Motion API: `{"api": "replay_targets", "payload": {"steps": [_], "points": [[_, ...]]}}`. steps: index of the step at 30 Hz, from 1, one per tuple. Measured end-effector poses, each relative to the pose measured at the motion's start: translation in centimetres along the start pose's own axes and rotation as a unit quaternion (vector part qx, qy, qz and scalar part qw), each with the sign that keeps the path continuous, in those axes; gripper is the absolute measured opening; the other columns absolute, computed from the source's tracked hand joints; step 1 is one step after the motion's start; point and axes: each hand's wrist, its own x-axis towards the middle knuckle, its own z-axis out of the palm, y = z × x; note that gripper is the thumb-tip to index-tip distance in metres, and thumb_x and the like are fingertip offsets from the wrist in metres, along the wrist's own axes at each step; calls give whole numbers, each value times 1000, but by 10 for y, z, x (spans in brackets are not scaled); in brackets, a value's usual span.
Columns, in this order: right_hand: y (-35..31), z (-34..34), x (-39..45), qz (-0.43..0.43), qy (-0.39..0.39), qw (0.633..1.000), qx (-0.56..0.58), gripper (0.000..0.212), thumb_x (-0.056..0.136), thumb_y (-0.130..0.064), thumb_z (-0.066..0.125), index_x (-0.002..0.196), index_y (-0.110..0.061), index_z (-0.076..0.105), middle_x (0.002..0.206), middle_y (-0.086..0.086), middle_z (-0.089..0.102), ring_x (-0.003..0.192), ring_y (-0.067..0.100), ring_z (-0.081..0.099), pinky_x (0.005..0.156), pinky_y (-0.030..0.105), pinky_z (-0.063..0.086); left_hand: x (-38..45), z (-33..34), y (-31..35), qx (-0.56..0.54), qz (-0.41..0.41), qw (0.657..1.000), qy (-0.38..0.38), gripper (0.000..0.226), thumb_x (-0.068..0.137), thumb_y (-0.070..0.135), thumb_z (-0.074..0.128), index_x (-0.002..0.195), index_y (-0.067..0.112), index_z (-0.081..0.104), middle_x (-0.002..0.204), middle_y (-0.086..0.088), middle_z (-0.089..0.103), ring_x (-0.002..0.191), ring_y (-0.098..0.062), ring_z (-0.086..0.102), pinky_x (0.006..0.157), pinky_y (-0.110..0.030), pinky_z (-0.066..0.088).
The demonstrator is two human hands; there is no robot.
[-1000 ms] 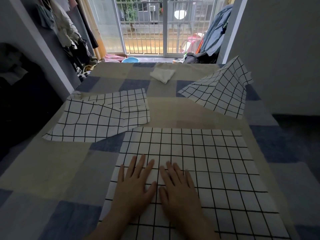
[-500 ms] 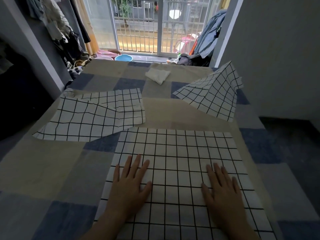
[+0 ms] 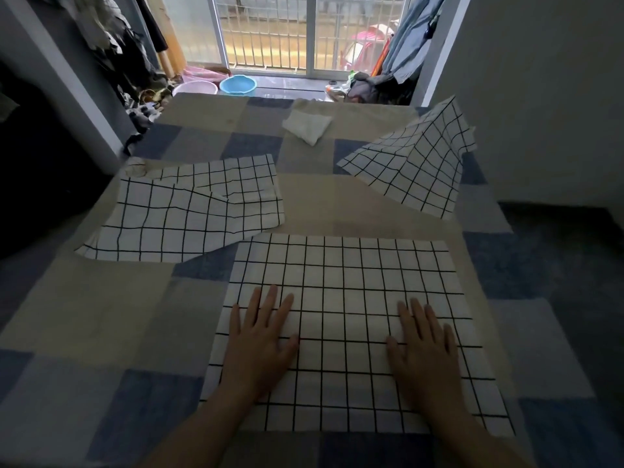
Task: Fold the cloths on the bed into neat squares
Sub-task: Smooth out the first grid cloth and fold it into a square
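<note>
Both hands — left hand point(image 3: 258, 346), right hand point(image 3: 426, 351) — lie open, palms flat, gripping nothing, on the smooth grid-checked cloth point(image 3: 341, 285).

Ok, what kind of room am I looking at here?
Most likely a bedroom at home: a bed with a patchwork cover, clothes hanging by the left wall, and a barred glass balcony door with wash basins on the floor beside it.

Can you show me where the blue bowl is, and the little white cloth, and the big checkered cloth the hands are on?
blue bowl point(image 3: 238, 84): head view, on its inside.
little white cloth point(image 3: 307, 125): head view, on its middle.
big checkered cloth point(image 3: 341, 282): head view, on the bare part between and beyond the hands.
</note>
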Motion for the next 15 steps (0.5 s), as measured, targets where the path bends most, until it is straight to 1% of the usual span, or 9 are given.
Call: {"api": "replay_targets", "payload": {"steps": [4,7,9,10,11,12,13,14,15], "points": [[0,-3,2,0,-14,1000,10,69,90,-58,14,153,-33,-1,160,-9,-7,147,11,-14,120,45,1,0,-4,3,3,-2,1000,-4,71,90,62,24,154,36,6,162,2,-4,148,-21,-12,116,-52,-5],[-1,-7,5,2,-45,999,8,72,87,-60,8,153,-33,-5,160,-7,-12,146,13,-17,119,45,-4,2,-11,4,-3,-7,999,-38,75,88,64,27,153,36,2,162,2,-8,147,-21,-16,115,-52,-7],[-4,-11,8,11,-82,997,-1,75,84,-61,7,152,-32,-5,161,-5,-12,147,16,-16,119,45,-4,4,-14,3,-11,-14,998,-63,80,85,66,34,154,35,5,162,0,-3,148,-23,-12,114,-52,-6],[-6,-15,10,16,-91,996,-7,77,84,-62,11,153,-31,2,162,-2,-4,148,19,-8,119,47,2,5,-17,4,-6,-16,997,-79,83,83,68,37,153,34,11,162,-3,5,148,-26,-5,113,-53,-1],[-9,-22,14,13,-94,995,-13,78,82,-64,18,152,-28,16,161,1,10,147,24,7,117,50,14,8,-21,6,0,-17,996,-85,84,79,71,41,152,32,21,160,-5,18,146,-29,7,112,-56,7],[-11,-30,20,7,-85,996,-23,79,80,-66,26,147,-25,32,156,4,27,142,27,23,111,51,27,13,-26,8,10,-20,996,-82,81,77,72,43,146,31,33,154,-6,32,141,-31,23,109,-56,20],[-12,-36,27,1,-90,995,-38,77,78,-69,31,139,-24,42,148,3,39,134,28,33,104,49,36,20,-33,12,17,-26,996,-78,75,76,72,43,137,30,43,145,-5,44,132,-32,37,103,-54,32],[-14,-44,37,-7,-104,993,-50,73,79,-70,33,133,-23,46,142,2,43,127,28,38,99,45,39,27,-41,14,18,-29,997,-65,65,78,70,41,127,28,51,134,-3,52,121,-31,46,97,-47,41],[-15,-51,47,-13,-121,991,-49,68,81,-70,33,127,-23,48,136,1,47,123,27,40,96,42,40,35,-48,15,16,-33,998,-57,57,81,66,37,117,26,55,122,-1,56,109,-28,50,90,-41,44]]}}
